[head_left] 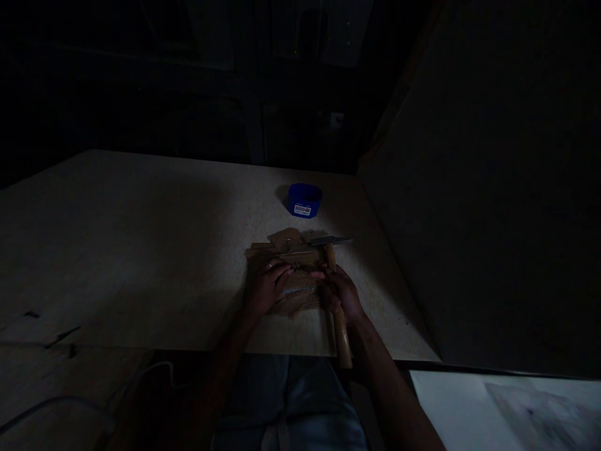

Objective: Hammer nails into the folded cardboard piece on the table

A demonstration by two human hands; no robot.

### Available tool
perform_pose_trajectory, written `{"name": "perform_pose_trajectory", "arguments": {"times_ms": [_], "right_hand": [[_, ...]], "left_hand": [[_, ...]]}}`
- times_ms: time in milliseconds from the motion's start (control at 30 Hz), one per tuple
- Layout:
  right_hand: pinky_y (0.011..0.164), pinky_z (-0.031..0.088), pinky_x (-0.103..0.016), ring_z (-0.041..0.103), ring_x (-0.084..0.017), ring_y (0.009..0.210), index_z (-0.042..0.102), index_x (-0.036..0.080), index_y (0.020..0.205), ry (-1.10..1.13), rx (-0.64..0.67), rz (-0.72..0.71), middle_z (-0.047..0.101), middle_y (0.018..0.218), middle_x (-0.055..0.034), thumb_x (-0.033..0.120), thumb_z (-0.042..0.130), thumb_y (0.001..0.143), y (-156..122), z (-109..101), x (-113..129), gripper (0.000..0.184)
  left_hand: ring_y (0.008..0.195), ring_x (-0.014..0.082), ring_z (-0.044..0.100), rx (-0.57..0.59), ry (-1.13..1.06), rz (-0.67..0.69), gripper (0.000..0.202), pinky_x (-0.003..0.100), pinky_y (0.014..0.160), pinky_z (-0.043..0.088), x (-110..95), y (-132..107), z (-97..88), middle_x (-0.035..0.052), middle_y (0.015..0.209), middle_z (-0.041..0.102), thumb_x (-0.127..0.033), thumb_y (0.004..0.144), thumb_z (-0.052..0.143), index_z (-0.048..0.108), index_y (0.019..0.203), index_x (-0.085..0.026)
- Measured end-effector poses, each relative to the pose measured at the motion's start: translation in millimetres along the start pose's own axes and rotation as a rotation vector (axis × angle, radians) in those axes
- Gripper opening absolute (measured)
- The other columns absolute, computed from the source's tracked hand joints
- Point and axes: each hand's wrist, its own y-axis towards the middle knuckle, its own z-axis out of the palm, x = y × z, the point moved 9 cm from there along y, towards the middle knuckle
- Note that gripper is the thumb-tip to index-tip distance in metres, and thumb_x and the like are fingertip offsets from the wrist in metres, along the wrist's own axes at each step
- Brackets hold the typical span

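Observation:
My right hand [346, 293] is closed round the wooden handle of a hammer [342, 338]; its metal head lies at the far end, and the handle's butt points toward me. A finger of this hand reaches left over worn brown pieces [300, 283] that look like cardboard or wood. On their left side rests my left hand [267, 289], its fingertips pressed together beside small dark bits [298, 268]. What those fingers hold is too dark to make out. A flat brown piece [285, 237] lies just beyond the hands.
An open blue container [305, 203] with a white label stands behind the work on the pale tabletop [197, 238]. A dark panel [479, 219] rises along the right side. Thin dark scraps [63, 336] lie at the left, and a cable [61, 399] runs below them.

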Motion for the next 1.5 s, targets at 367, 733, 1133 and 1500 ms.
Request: {"name": "perform_pose_trajectory", "arguments": {"times_ms": [367, 733, 1133, 1500], "right_hand": [[0.021, 0.026, -0.013, 0.030, -0.001, 0.025, 0.055, 0.021, 0.098, -0.017, -0.016, -0.005, 0.078, 0.083, -0.0007, 0.037, 0.077, 0.075, 0, -1, 0, 0.035], [0.021, 0.027, -0.014, 0.030, -0.001, 0.025, 0.057, 0.020, 0.098, -0.071, -0.022, -0.040, 0.078, 0.085, -0.0036, 0.040, 0.078, 0.073, 1, -4, 2, 0.039], [0.022, 0.025, -0.015, 0.035, -0.005, 0.026, 0.061, 0.022, 0.108, -0.586, -0.070, -0.154, 0.060, 0.057, 0.0063, 0.051, 0.067, 0.088, -54, 19, 45, 0.036], [0.053, 0.042, -0.025, 0.057, -0.018, 0.060, 0.070, 0.024, 0.112, -1.121, 0.076, -0.264, 0.067, 0.070, -0.0009, 0.042, 0.055, 0.096, -76, 65, 57, 0.028]], "left_hand": [[0.095, 0.0178, 0.064, 0.033, -0.004, 0.005, 0.025, 0.031, 0.087, 0.051, 6, -2, 11.1, 0.0057, 0.101, 0.069, -0.023, 0.097, 0.050, 0.074, 0.105, -0.024], [0.090, 0.0181, 0.063, 0.000, 0.037, 0.036, 0.023, 0.032, 0.083, 0.052, -5, -2, 4.6, 0.0061, 0.097, 0.069, -0.020, 0.095, 0.052, 0.075, 0.099, -0.023], [0.089, 0.0191, 0.065, -0.003, 0.026, 0.032, 0.022, 0.033, 0.081, 0.053, -6, -1, 3.4, 0.0081, 0.098, 0.071, -0.022, 0.095, 0.055, 0.076, 0.102, -0.022], [0.090, 0.0196, 0.066, 0.006, 0.060, 0.023, 0.022, 0.032, 0.081, 0.052, -4, -1, 4.7, 0.0077, 0.097, 0.071, -0.018, 0.093, 0.057, 0.077, 0.100, -0.023]]}}
